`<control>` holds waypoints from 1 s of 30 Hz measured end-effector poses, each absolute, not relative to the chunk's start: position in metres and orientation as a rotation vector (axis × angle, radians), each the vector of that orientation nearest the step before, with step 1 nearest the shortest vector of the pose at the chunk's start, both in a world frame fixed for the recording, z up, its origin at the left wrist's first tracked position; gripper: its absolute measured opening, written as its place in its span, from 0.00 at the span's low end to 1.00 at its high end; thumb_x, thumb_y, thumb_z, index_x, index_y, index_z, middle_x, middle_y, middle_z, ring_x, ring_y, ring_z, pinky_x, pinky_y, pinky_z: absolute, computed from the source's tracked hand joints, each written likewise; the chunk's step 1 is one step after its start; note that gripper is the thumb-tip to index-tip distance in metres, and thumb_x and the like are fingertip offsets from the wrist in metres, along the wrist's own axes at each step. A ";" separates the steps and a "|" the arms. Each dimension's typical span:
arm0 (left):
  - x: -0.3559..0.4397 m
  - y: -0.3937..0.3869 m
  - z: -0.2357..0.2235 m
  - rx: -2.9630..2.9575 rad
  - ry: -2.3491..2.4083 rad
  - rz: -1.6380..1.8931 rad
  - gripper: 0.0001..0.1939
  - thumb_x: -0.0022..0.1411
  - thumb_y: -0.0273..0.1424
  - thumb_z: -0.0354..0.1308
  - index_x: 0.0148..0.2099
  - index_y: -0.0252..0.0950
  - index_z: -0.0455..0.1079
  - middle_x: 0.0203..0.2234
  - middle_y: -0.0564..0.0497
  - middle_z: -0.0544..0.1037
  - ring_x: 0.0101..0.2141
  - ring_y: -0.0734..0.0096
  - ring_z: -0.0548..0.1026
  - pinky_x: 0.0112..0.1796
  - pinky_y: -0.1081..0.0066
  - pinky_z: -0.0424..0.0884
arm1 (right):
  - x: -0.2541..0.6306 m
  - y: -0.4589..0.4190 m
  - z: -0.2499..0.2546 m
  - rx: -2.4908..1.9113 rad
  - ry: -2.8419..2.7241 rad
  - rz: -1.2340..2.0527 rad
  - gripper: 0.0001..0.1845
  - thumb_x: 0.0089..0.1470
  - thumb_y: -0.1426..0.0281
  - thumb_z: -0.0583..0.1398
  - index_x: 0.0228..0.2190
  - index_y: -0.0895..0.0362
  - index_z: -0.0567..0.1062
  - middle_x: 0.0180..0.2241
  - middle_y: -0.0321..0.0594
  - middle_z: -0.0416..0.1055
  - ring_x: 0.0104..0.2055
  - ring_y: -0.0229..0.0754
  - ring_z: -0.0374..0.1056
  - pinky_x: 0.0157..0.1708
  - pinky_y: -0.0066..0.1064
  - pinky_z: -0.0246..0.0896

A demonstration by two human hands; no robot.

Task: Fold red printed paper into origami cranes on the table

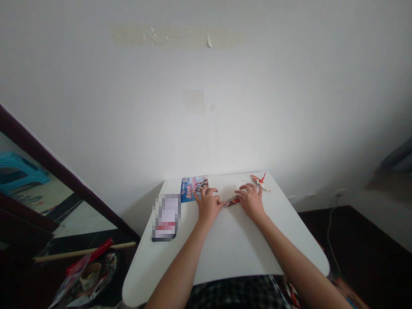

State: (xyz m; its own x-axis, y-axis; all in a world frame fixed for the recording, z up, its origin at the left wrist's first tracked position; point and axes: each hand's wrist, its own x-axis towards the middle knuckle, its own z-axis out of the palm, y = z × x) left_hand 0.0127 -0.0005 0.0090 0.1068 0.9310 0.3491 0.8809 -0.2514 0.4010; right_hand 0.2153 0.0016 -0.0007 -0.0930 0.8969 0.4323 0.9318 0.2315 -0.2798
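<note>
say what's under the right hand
A narrow red-patterned strip sticks out from beneath the right hand, over the white table. Its far end, and whatever else the hand covers, cannot be seen.

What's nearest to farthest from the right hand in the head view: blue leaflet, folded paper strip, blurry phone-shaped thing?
1. Folded paper strip: just left of the right hand.
2. Blue leaflet: farther left.
3. Blurry phone-shaped thing: leftmost.

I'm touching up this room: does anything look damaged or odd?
Yes, the wall: high above the table, a yellowish strip shows raised bits, perhaps peeling; a faint square patch sits below. Both break the plain surface.
</note>
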 end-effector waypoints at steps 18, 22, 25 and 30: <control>0.028 -0.013 0.009 2.219 1.796 0.830 0.03 0.57 0.38 0.69 0.33 0.46 0.81 0.59 0.54 0.74 0.61 0.49 0.62 0.64 0.31 0.42 | 0.200 0.002 -0.009 -1.805 -1.747 0.225 0.10 0.58 0.61 0.64 0.31 0.50 0.84 0.51 0.44 0.73 0.58 0.57 0.58 0.59 0.51 0.52; 0.029 -0.012 0.009 2.207 1.801 0.809 0.08 0.60 0.41 0.65 0.31 0.47 0.81 0.59 0.56 0.74 0.62 0.49 0.62 0.64 0.29 0.39 | 0.200 0.004 -0.010 -1.779 -1.771 0.231 0.09 0.58 0.62 0.64 0.32 0.49 0.85 0.51 0.44 0.73 0.59 0.57 0.57 0.60 0.52 0.50; 0.030 -0.012 0.009 2.165 1.846 0.818 0.09 0.61 0.41 0.65 0.30 0.46 0.81 0.60 0.55 0.74 0.62 0.49 0.62 0.63 0.30 0.42 | 0.198 0.004 -0.009 -1.754 -1.782 0.254 0.08 0.57 0.62 0.64 0.30 0.48 0.84 0.51 0.42 0.73 0.60 0.56 0.56 0.61 0.54 0.48; 0.029 -0.010 0.008 2.098 1.891 0.849 0.05 0.59 0.39 0.66 0.34 0.47 0.81 0.60 0.52 0.73 0.62 0.48 0.62 0.62 0.29 0.47 | 0.197 0.003 -0.008 -1.750 -1.809 0.276 0.07 0.56 0.61 0.66 0.30 0.48 0.84 0.51 0.41 0.74 0.61 0.56 0.56 0.62 0.56 0.45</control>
State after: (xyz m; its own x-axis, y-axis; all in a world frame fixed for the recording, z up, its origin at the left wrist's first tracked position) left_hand 0.0294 -0.0101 0.0081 0.0208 0.9588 0.2835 0.8488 -0.1667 0.5017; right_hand 0.1969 0.0034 -0.0082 0.0491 0.9610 0.2721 0.8364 0.1094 -0.5371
